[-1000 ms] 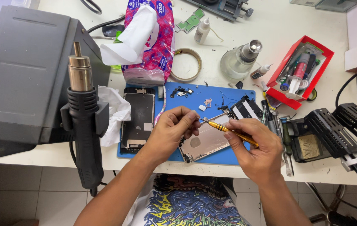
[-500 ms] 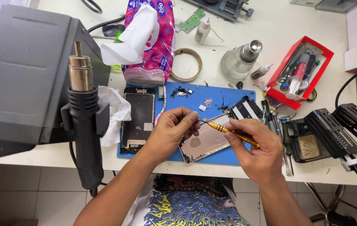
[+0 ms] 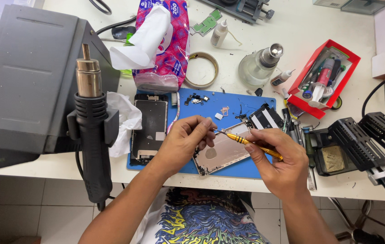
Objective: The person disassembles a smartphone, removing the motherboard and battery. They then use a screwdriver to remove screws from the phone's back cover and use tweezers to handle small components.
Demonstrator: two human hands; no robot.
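Head view showed little had changed: right hand [image 3: 279,163] still gripped the screwdriver [image 3: 246,143], left hand [image 3: 184,141] pinched closed at its tip, over the phone [image 3: 221,152] on the mat [image 3: 228,100].

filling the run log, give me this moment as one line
left hand: steadies phone shell | right hand: holds yellow screwdriver, tip at left fingers | surface: blue mat
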